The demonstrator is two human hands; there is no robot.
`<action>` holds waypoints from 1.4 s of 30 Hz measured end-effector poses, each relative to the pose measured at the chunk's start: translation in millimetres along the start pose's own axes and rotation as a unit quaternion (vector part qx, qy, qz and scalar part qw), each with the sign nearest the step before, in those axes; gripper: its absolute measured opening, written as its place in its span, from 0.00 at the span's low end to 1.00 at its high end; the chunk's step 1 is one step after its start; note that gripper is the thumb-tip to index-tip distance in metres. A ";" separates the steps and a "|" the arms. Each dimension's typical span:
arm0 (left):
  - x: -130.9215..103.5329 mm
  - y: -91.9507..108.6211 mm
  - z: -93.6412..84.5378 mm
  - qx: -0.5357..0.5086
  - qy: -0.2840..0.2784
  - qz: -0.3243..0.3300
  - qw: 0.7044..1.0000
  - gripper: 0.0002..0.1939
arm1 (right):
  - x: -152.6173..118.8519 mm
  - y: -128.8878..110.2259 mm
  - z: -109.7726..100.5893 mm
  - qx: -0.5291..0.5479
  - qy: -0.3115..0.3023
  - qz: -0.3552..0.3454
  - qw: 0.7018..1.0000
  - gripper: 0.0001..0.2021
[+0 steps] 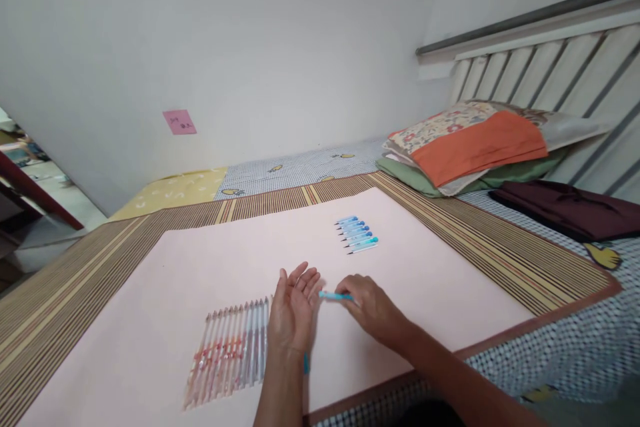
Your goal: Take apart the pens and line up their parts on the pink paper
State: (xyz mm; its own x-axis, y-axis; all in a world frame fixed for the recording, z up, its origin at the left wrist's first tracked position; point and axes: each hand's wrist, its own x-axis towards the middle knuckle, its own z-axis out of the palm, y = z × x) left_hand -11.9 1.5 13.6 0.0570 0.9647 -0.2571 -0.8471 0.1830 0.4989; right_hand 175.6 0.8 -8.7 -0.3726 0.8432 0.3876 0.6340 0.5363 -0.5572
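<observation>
My right hand (367,303) is closed around a light blue pen (335,295), whose end points toward my left hand. Palm up and fingers spread, my left hand (295,310) holds nothing visible. To its left lies a row of several slim pens (225,347), pinkish at one side and grey-blue at the other. Farther off, several short blue pens with dark tips (356,232) are lined up on the pale pink sheet (240,257). Part of a small blue item (306,363) shows beside my left wrist; the rest is hidden.
The sheet rests on a striped mat (270,203) over a bed. Pillows (475,143) are piled at the back right, near a dark maroon folded item (565,208) and a white slatted headboard (540,60). A pink note (180,122) is on the wall.
</observation>
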 end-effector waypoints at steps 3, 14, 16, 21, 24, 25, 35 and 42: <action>0.7 0.8 -2.3 0.010 0.010 -0.005 1.000 0.20 | 8.7 36.2 -25.6 -0.095 0.023 0.045 0.994 0.07; 2.5 -0.7 -4.1 0.017 0.022 -0.009 1.000 0.18 | 36.5 117.9 -46.6 -0.286 0.015 0.103 0.953 0.10; 2.5 -0.5 -4.2 0.017 0.021 -0.009 1.000 0.18 | 36.1 122.4 -43.3 -0.289 0.017 0.107 0.951 0.10; 0.3 -0.6 -1.1 0.020 0.031 -0.012 0.999 0.18 | 33.9 127.8 -41.0 -0.294 0.025 0.118 0.948 0.09; -0.5 -0.9 0.0 0.021 0.032 -0.013 0.999 0.17 | 33.9 126.3 -41.5 -0.296 0.024 0.113 0.948 0.10; -0.5 -0.9 0.1 0.022 0.031 -0.013 0.999 0.17 | 34.1 125.5 -41.7 -0.297 0.022 0.110 0.948 0.11; 0.7 -1.4 -1.2 0.026 0.026 -0.018 0.999 0.17 | 37.5 126.9 -39.3 -0.316 0.034 0.094 0.944 0.10; -0.2 -1.9 -1.4 0.025 0.025 -0.018 0.999 0.16 | 38.7 131.1 -35.0 -0.321 0.038 0.072 0.944 0.11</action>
State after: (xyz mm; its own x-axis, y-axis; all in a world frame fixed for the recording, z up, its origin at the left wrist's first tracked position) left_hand -11.0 0.6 11.6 0.0604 0.9467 -0.3163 -0.8179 0.2286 0.5280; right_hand 268.0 102.3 -41.1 -0.2163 0.8875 0.4070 0.9634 0.2615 -0.0583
